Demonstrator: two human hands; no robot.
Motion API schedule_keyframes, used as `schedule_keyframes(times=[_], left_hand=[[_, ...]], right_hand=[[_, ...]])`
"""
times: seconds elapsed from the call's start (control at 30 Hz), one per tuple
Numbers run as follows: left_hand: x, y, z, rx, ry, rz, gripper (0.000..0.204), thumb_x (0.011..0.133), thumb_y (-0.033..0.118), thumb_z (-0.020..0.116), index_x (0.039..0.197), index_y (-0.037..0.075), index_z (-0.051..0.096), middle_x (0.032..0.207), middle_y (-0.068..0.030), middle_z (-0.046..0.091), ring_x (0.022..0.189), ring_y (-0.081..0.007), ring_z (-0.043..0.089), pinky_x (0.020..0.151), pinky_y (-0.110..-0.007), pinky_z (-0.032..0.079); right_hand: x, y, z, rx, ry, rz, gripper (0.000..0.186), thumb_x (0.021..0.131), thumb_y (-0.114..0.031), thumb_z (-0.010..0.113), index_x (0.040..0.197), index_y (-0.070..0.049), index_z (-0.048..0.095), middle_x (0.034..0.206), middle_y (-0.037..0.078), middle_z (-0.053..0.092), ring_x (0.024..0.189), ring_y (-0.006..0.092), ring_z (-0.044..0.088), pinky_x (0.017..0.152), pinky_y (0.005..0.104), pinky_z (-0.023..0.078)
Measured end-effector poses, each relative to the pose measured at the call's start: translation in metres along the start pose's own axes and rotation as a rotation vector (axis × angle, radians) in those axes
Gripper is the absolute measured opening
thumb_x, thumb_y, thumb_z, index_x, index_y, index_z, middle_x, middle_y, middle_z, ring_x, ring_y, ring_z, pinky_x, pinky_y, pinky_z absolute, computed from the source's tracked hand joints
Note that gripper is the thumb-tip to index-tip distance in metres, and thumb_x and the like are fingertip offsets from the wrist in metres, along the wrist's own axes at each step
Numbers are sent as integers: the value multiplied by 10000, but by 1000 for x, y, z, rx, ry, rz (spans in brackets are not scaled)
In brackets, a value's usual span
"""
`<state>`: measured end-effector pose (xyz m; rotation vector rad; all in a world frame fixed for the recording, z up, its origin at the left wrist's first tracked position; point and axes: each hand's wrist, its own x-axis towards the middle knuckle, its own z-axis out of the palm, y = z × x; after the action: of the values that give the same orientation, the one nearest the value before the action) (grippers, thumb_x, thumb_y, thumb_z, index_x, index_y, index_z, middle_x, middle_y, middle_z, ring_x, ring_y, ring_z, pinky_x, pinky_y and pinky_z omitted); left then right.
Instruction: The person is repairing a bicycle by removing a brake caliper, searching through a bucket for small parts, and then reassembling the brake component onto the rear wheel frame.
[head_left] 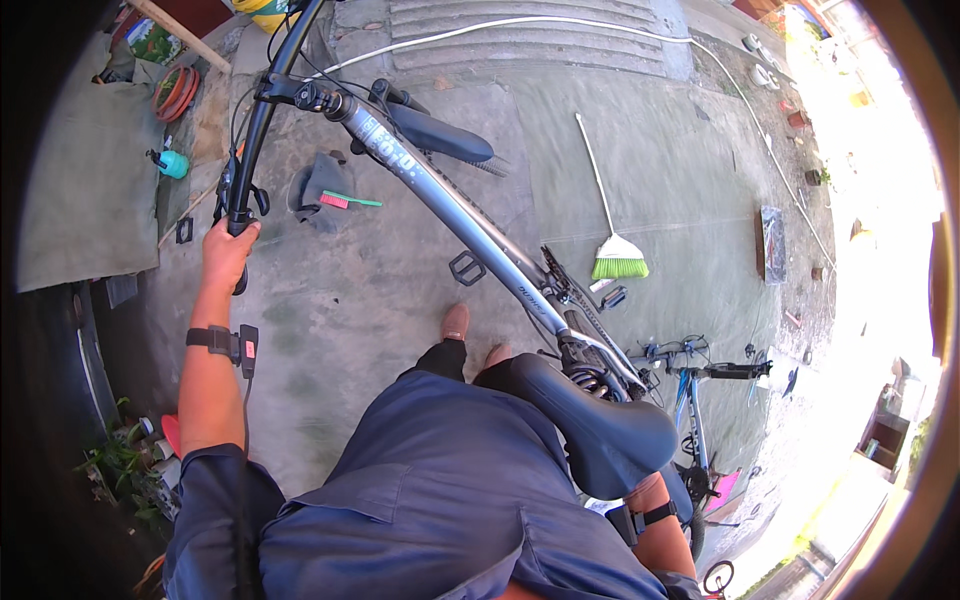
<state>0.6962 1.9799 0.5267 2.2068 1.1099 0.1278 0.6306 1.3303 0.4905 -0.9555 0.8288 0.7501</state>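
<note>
My left hand [233, 250] is wrapped round the left grip of the handlebar [270, 105] of a grey-blue bicycle [450, 225], which stands at a diagonal before me. The bicycle's black saddle [600, 430] is beside my hip at the lower right. My right hand [645, 490] is mostly hidden by the saddle, with only the wrist area showing below it, so its fingers cannot be seen. A pedal [467, 268] hangs by the frame.
A green broom [620, 258] and a brush on a grey cloth [318, 215] lie on the concrete. A second bicycle [700, 410] is at right. Pots [175, 95], a turquoise sprayer [172, 163] and plants [130, 480] line the left; a white hose [540, 20] crosses the top.
</note>
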Motion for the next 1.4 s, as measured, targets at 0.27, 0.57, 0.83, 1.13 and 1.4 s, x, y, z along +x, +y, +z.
schedule_keyframes(times=[0.27,0.57,0.83,1.13,1.4], left_hand=[[13,4,-8,-4,76,-123,180,795,202,689,844,39,628,660,17,576,529,-64,480,497,-243,385],[11,-25,-12,-150,222,-284,160,791,184,692,809,43,618,643,10,564,534,-73,484,507,-252,397],[-15,-72,-14,-348,364,-494,173,792,163,699,875,35,618,719,1,600,627,-81,567,534,-237,445],[-94,-62,58,-762,687,-819,263,816,159,687,1026,35,588,822,-9,634,714,-114,643,556,-250,478],[-151,9,141,-1007,1053,-1054,260,809,153,693,996,41,551,825,-22,615,705,-134,651,550,-260,474]], right_hand=[[60,-106,31,-209,-74,89,295,911,-118,518,1190,-25,545,1095,123,617,964,213,603,872,359,509],[117,-206,97,-474,-123,171,299,915,-134,509,1191,-23,543,1093,127,616,962,219,603,872,363,508],[163,-275,203,-703,-176,194,304,918,-148,502,1192,-21,541,1092,131,616,960,224,603,872,368,507],[243,-316,343,-1025,-358,289,311,922,-164,494,1193,-19,538,1090,135,616,958,230,603,872,372,506],[303,-358,460,-1372,-528,407,317,926,-178,486,1195,-18,536,1089,139,616,957,236,603,873,376,505]])
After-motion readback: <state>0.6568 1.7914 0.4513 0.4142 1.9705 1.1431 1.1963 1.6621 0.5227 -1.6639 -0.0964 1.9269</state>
